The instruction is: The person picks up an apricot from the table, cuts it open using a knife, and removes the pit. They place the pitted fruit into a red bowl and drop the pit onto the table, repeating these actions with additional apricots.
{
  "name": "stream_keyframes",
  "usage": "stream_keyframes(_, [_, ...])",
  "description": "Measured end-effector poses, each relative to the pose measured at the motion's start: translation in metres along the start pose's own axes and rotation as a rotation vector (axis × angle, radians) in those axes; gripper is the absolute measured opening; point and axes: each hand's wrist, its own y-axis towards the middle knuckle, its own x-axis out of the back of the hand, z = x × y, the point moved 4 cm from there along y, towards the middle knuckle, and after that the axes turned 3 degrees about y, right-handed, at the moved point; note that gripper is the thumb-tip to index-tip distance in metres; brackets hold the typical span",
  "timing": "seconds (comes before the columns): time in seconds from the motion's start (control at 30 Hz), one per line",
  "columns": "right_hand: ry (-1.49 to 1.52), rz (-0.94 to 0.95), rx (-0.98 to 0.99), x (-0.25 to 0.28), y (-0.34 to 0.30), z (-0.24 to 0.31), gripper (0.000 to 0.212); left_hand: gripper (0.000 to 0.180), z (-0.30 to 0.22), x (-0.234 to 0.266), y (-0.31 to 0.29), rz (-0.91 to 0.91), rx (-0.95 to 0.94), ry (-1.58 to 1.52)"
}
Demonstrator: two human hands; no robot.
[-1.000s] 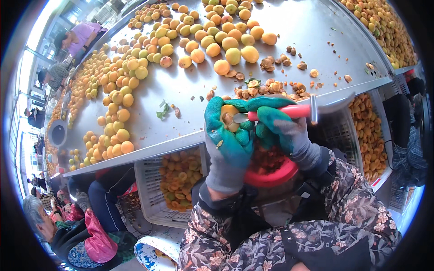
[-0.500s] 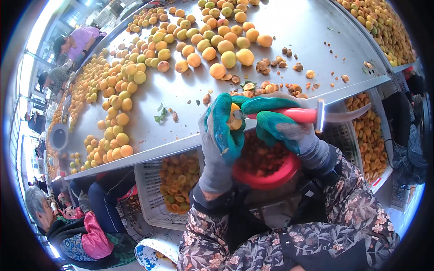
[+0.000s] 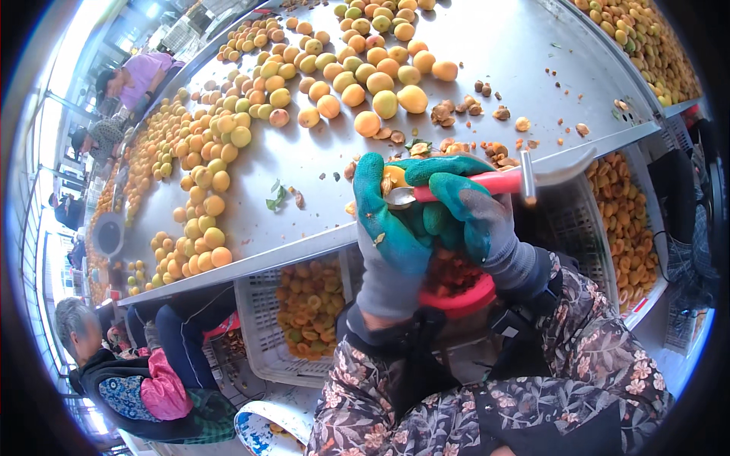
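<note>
Under the near edge of the metal table, containers are placed. The left crate, white and slatted, is filled with orange-yellow fruit halves; by similar halves the right crate is also filled. Between them, below the hands, a red basin is seen, in which dark brown and reddish scraps are heaped; it is partly covered by the gloves. At the lower left a white bucket with blue patches is found, and some orange pieces can be seen inside it.

The tool with red handle is held above the basin, near the table's edge. Its long axis is laid almost crosswise, rising slightly to the right: the spoon tip is pointed left, at the fruit, and the curved blade is pointed right. By the right hand the handle is clamped, with fingers wrapped around it. In the left hand the fruit is clasped between thumb and curled fingers. How deep the spoon is set cannot be told.
</note>
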Motion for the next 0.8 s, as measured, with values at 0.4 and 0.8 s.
stream_keyframes(0.4, [-0.154, -0.19, 0.116, 0.029, 0.018, -0.024, 0.026, 0.036, 0.012, 0.019, 0.007, -0.038, -0.114, 0.372])
stream_keyframes(0.8, [-0.587, 0.04, 0.455, 0.074, 0.032, 0.01, 0.028, 0.04, -0.121, 0.067, -0.035, 0.368, -0.484, 1.154])
